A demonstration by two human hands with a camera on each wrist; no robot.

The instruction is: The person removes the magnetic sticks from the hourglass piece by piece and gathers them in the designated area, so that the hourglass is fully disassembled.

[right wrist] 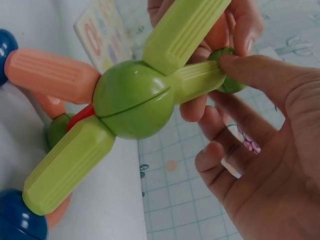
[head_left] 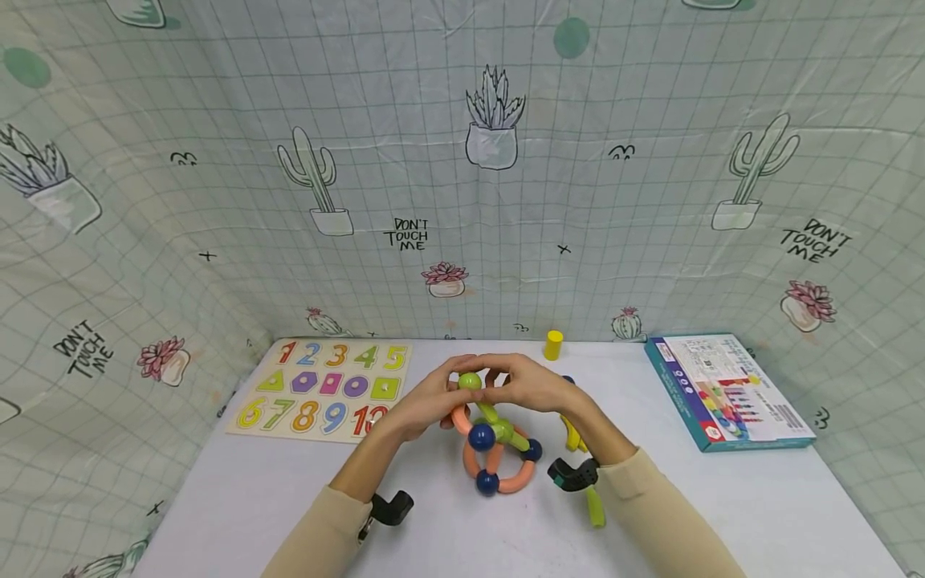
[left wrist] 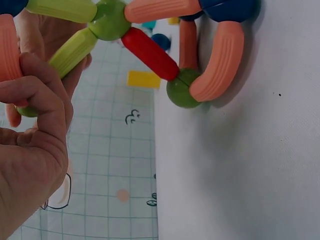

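A magnetic ball-and-stick structure stands on the table, with salmon curved sticks (head_left: 517,482), dark blue balls (head_left: 487,482) and light green sticks (right wrist: 70,165) around a green hub ball (right wrist: 134,100). A red stick (left wrist: 150,52) joins the hub to a lower green ball (left wrist: 183,93). At the top, another green ball (head_left: 470,381) sits at the end of a light green stick (right wrist: 200,81). My left hand (head_left: 428,403) pinches this top ball from the left, near a salmon stick (left wrist: 8,47). From the right, my right hand (head_left: 533,383) pinches the same ball, its thumb by the stick's end.
A number and shape board (head_left: 328,389) lies at the left. A boxed set (head_left: 730,393) lies at the right. Behind the hands stands a yellow cylinder (head_left: 553,345). Yellow curved pieces (head_left: 573,433) and a loose light green stick (head_left: 596,507) lie by my right forearm.
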